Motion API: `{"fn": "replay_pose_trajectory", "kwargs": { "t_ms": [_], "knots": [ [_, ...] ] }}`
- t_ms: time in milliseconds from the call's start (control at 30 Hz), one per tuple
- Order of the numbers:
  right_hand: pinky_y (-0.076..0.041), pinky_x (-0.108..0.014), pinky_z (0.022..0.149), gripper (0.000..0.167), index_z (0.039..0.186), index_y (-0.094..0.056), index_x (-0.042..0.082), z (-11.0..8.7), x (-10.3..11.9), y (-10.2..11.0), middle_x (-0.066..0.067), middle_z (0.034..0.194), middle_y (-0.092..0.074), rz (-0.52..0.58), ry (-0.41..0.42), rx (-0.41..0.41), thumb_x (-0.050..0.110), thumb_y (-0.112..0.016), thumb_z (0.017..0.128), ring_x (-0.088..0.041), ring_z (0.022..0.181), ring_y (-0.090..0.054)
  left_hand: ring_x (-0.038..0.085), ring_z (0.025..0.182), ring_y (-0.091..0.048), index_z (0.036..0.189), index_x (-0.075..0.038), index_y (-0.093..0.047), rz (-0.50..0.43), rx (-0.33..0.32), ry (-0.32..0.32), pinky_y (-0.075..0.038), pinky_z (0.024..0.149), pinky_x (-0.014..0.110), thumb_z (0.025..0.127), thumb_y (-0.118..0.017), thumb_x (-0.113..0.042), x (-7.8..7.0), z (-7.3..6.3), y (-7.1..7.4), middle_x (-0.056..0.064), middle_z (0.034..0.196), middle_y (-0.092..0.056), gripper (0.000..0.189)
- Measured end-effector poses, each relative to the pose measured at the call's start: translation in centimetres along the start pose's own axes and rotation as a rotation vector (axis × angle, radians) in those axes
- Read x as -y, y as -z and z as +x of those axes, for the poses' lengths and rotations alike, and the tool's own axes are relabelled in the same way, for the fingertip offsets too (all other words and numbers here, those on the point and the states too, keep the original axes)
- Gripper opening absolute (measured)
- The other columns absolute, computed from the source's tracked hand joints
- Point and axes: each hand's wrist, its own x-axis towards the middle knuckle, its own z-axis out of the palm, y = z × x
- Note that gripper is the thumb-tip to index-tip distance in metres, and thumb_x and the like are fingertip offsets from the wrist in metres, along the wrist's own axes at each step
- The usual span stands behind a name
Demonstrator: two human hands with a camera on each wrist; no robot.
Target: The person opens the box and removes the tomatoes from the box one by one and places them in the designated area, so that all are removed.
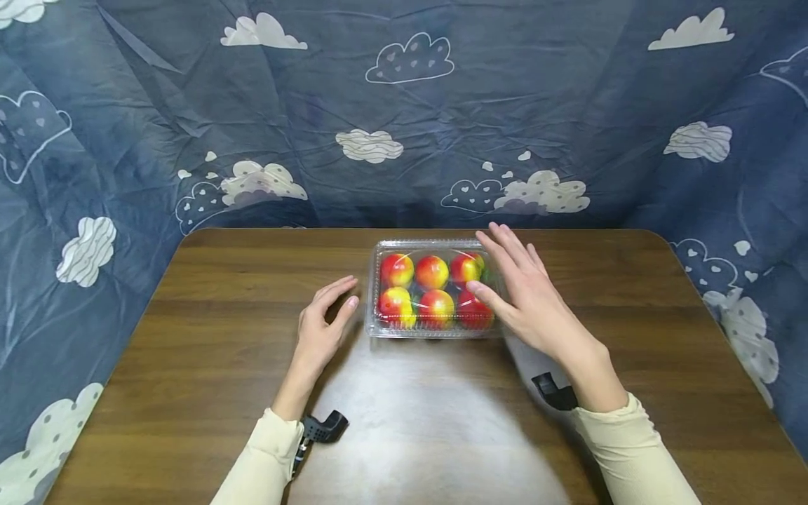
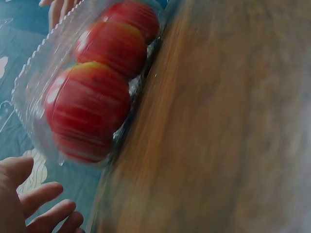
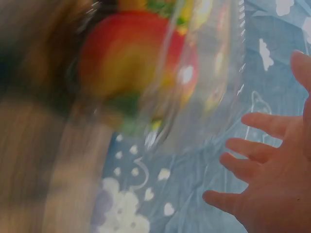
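Note:
A clear plastic clamshell box (image 1: 372,326) lies on the table with its lid down. Through the plastic show several red-and-yellow apples (image 1: 432,272) in two rows. Just left of the box is my left hand (image 1: 320,326), fingers loosely bent, thumb apart, holding nothing. My right hand (image 1: 527,298) is spread over the box's right end, and its thumb and fingertips overlap that end in the head view. In the right wrist view the right fingers (image 3: 252,149) are apart from the box, with nothing between them. The left wrist view shows the left fingers (image 2: 46,194) beside the box's end.
The brown wooden table (image 1: 208,365) has rounded far corners. Behind it and at both sides hangs a blue cloth (image 1: 328,98) with a cloud print. A black wrist camera (image 1: 325,426) sits at the left cuff, another wrist camera (image 1: 554,391) at the right.

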Motion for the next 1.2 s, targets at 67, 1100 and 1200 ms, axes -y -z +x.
{"fn": "replay_pose_trajectory", "kwargs": {
  "t_ms": [67, 1100, 1200],
  "knots": [
    [-0.01, -0.067, 0.13, 0.075, 0.165, -0.036, 0.021, 0.5, 0.6, -0.4, -0.007, 0.175, -0.024, 0.01, 0.021, 0.016, 0.045, -0.067, 0.101, -0.031, 0.164, -0.016, 0.025, 0.133, -0.062, 0.134, -0.008, -0.071, -0.061, 0.009, 0.009, -0.044, 0.117, 0.029, 0.102, -0.069, -0.017, -0.1, -0.2, -0.2, 0.009, 0.14, -0.068, 0.033],
    [-0.023, -0.068, 0.126, 0.11, 0.158, -0.048, 0.015, 0.0, 1.8, -3.7, -0.016, 0.166, -0.041, -0.165, 0.193, 0.09, 0.06, -0.093, 0.068, -0.037, 0.156, -0.034, 0.029, 0.074, -0.077, 0.118, 0.015, -0.056, -0.662, 0.618, 0.224, -0.065, 0.065, 0.038, 0.105, -0.055, -0.003, 0.0, 0.2, 1.8, 0.044, 0.096, -0.067, 0.022],
    [-0.023, -0.066, 0.127, 0.104, 0.154, -0.052, 0.015, 0.1, 1.9, -3.8, -0.015, 0.165, -0.042, -0.178, 0.198, 0.089, 0.061, -0.092, 0.07, -0.035, 0.156, -0.035, 0.03, 0.079, -0.078, 0.118, 0.016, -0.054, -0.72, 0.692, 0.225, -0.066, 0.072, 0.041, 0.106, -0.051, -0.001, 0.3, 0.3, 2.0, 0.046, 0.101, -0.067, 0.021]
  ]
}}
